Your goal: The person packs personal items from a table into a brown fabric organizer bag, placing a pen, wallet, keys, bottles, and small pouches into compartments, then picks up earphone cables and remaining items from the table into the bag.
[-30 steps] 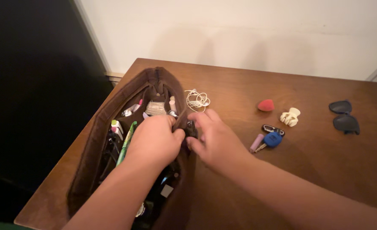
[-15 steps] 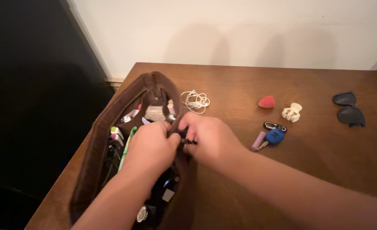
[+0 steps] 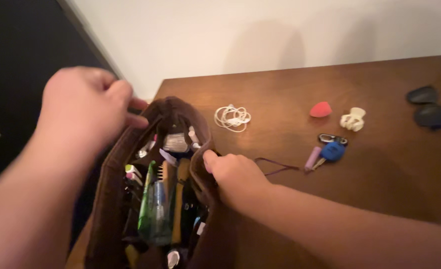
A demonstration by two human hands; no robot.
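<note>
Since the earlier frames, the two hands have separated: they were together over the middle of the bag opening, and the left hand (image 3: 83, 102) now sits raised at the far left rim while the right hand (image 3: 235, 177) rests on the right rim. The brown soft-sided fabric bag (image 3: 112, 199) lies at the near left corner of the brown wooden table (image 3: 380, 184), its mouth pulled wide.

The left hand is curled, fingertips pinching the left edge of the bag. The right hand is closed on the right edge, thumb pressed over the wall. Opposed grips on both rims hold the soft walls apart, exposing the contents: a green translucent bottle (image 3: 157, 209) and assorted pens and small items standing upright.

On the table to the right, apart from the bag, lie a coiled white cord (image 3: 232, 118), a red teardrop sponge (image 3: 321, 109), a cream hair claw (image 3: 353, 119), a blue key fob with keys (image 3: 330, 150) and dark sunglasses (image 3: 429, 107).
</note>
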